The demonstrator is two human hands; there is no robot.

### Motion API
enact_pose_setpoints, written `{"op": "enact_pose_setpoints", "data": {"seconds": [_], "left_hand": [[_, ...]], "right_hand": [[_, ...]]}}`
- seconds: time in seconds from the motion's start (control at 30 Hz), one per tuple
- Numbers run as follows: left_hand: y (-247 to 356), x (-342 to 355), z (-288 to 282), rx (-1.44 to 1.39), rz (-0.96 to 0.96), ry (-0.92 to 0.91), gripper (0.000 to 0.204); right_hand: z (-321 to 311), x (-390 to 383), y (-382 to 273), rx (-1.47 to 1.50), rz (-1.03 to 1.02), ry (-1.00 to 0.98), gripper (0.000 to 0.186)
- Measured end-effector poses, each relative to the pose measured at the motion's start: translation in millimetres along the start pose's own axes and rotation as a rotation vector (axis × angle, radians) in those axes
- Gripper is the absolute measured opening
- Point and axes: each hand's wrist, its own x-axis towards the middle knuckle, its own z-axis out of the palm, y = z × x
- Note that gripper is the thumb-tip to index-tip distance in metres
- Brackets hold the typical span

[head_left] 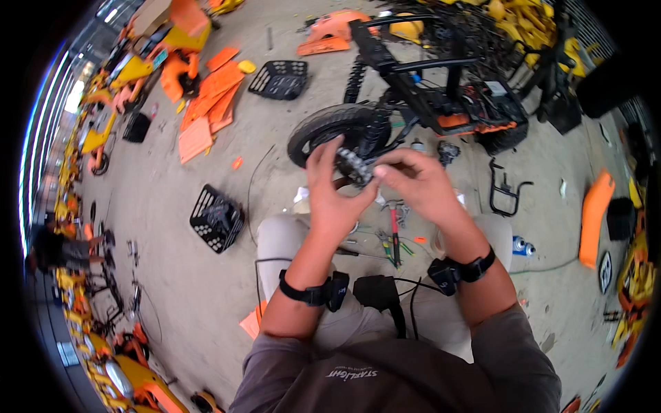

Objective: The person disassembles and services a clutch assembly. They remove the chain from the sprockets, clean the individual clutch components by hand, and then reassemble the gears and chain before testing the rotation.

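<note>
My left hand is raised in front of the rear wheel, its thumb and fingers closed around a small dark and silver part with a knobbly, ridged surface. Motion blur keeps me from telling its exact kind. From the other side my right hand comes in with pinched fingertips touching the part's right end. Below the hands, on the floor between my knees, lie a red-handled hammer, green-handled pliers and a screwdriver. Just beyond the hands stands a stripped black scooter frame with its tyre.
Black plastic crates stand to the left, near stacked orange panels. A bent black tube rack, blue cans and a long orange panel lie right. Another person is at far left.
</note>
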Motion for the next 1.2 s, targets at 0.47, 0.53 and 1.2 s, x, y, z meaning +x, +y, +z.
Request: {"op": "enact_pose_setpoints", "data": {"seconds": [0.47, 0.53, 1.2], "left_hand": [[-9.6, -0.7, 8.6, 0.148, 0.071, 0.019, 0.083], [-12.3, 0.3, 9.1, 0.171, 0.12, 0.04, 0.085], [-27.8, 20.2, 17.4, -0.198, 0.12, -0.186, 0.1]], "right_hand": [[9.7, -3.6, 9.0, -0.765, -0.502, 0.107, 0.012], [10.7, -2.7, 12.2, -0.79, -0.489, 0.133, 0.013], [-34.1, 39.1, 21.0, 0.181, 0.224, -0.341, 0.081]]}}
